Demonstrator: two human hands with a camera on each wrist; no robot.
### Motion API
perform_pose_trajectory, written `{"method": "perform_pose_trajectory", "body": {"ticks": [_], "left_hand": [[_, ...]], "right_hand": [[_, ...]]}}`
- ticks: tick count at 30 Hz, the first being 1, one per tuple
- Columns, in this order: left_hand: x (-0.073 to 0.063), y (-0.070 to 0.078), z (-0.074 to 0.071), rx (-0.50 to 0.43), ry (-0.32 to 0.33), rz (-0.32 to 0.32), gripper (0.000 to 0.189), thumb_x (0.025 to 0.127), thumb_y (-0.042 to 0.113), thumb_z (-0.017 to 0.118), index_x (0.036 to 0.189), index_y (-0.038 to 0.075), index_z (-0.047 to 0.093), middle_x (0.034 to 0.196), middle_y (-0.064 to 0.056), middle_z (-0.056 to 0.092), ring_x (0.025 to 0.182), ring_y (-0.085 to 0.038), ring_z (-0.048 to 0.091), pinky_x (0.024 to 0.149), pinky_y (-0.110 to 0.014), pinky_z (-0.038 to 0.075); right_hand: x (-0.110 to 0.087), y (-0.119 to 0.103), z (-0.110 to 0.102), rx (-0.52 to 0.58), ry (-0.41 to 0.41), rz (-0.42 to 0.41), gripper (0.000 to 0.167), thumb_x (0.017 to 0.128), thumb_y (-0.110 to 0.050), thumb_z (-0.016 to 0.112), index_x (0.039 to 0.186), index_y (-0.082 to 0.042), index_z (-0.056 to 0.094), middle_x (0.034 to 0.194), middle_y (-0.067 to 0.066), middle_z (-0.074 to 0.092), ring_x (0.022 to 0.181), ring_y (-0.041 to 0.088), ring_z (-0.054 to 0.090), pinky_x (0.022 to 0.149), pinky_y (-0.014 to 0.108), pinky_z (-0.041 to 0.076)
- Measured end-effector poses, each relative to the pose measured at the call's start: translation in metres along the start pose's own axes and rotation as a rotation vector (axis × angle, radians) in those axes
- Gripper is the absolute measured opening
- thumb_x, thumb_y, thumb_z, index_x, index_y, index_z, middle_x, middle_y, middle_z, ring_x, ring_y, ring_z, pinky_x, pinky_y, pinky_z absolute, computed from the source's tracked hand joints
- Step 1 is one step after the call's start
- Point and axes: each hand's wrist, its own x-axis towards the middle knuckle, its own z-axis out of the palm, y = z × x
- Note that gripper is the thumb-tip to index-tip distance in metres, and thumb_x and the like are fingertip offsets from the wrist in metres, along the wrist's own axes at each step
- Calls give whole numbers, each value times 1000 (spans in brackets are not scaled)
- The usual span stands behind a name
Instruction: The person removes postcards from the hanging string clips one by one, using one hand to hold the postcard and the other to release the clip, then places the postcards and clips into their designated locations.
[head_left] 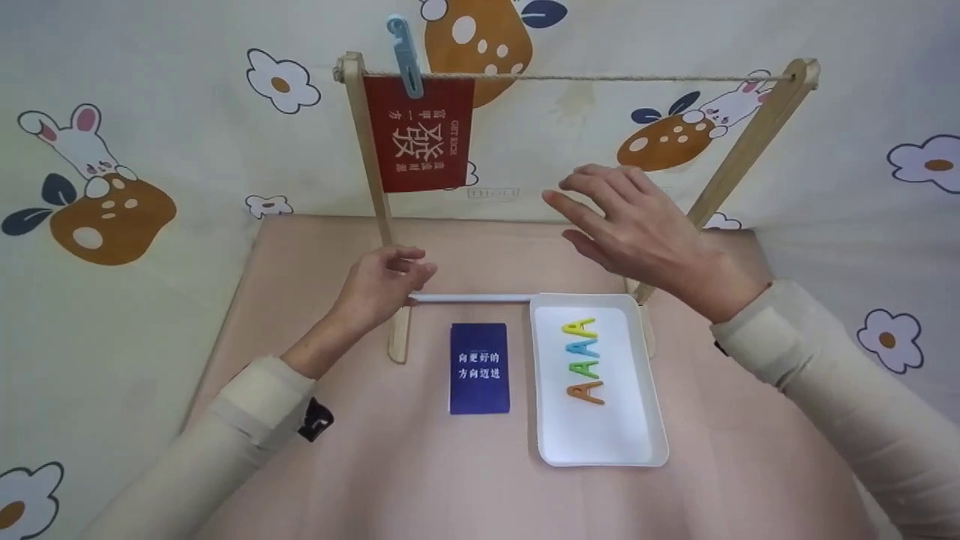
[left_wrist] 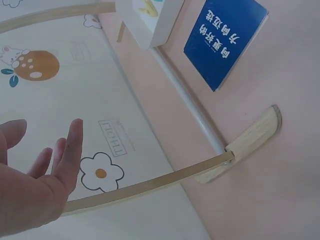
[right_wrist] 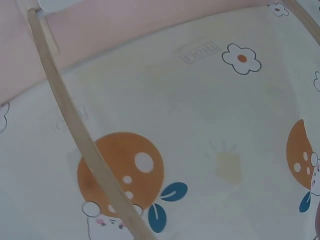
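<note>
My left hand (head_left: 384, 289) is beside the left wooden post with its fingers loosely bent and nothing in them; the left wrist view shows the same hand (left_wrist: 42, 182) at the lower left. In the air, left of the right post, my right hand (head_left: 634, 225) has its fingers spread and holds nothing. A light blue clothespin (head_left: 406, 58) pins a red card (head_left: 420, 169) to the rope (head_left: 600, 77), near its left end. On the table lies a dark blue booklet (head_left: 480, 394) with white characters. Beside it, a white tray (head_left: 600, 442) contains several coloured clothespins (head_left: 582, 348) in a column.
Two wooden posts, the left one (head_left: 361, 142) and the right one (head_left: 750, 146), carry the rope. A pale rod (head_left: 472, 298) runs low between them, partly behind the tray. Patterned cloth (head_left: 187, 322) surrounds the pinkish table (head_left: 337, 465) at the back and sides.
</note>
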Motion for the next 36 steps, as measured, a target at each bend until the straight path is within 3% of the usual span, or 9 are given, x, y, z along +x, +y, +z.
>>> {"method": "perform_pose_trajectory", "body": {"ticks": [7,15,23,27,31,36], "left_hand": [[9,16,-11,-71,-28,-74,59,100,29,63,148,3,42,128,-16,63,106,-26,70,82,-28,64],[21,27,-18,-203,-23,-96,62,101,26,61,150,-3,36,136,-18,61,115,-27,69,81,-28,64],[23,32,-21,-332,-17,-104,66,102,31,59,152,-3,32,144,-16,58,119,-27,68,85,-27,63],[25,35,-20,-426,-83,-88,74,103,34,56,156,-2,21,150,-17,51,125,-29,64,89,-29,62],[28,36,-20,-500,-181,-82,83,104,40,52,159,3,2,159,-15,37,134,-29,56,96,-31,60],[31,37,-18,-614,-198,-54,77,105,43,47,158,5,6,160,-14,34,138,-30,52,101,-33,58]], "right_hand": [[33,8,-15,-113,-15,-66,56,94,-28,71,143,-12,48,133,15,56,125,31,55,100,40,55],[60,4,-20,-168,4,-99,60,98,-33,65,147,-13,39,141,13,48,130,29,50,104,38,52],[100,11,-26,-170,70,-58,61,100,-37,59,149,-13,33,144,12,43,133,27,46,111,37,48],[119,16,-28,-113,94,2,60,100,-44,54,149,-15,32,146,12,41,134,28,45,115,37,44],[136,19,-30,-57,65,52,61,101,-50,44,150,-16,30,152,13,38,137,29,44,120,37,39],[154,21,-34,-43,17,62,65,103,-55,33,152,-14,28,154,16,38,140,31,45,124,37,35]]}}
